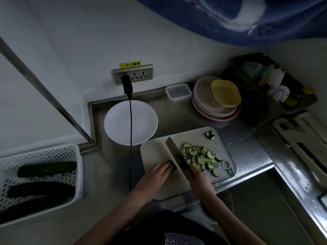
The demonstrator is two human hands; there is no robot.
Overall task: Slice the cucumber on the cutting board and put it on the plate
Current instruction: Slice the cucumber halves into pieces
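Note:
A pale cutting board (155, 152) lies on the steel counter. My left hand (157, 174) presses down a short dark cucumber stub (172, 164) on it. My right hand (196, 174) grips the handle of a cleaver (175, 152), whose blade stands against the stub's cut end. A heap of half-moon cucumber slices (200, 158) lies right of the blade. A cut-off end piece (210, 135) sits at the board's far right corner. The white plate (123, 121) stands bare just behind the board's left end.
A white basket (70, 152) at left holds three whole cucumbers (46, 168). A black cable (131, 138) hangs from the wall socket across the plate. Stacked coloured plates (215, 99), a clear tub (178, 91) and a dark rack of brushes (276, 85) stand behind. The counter edge drops off at right.

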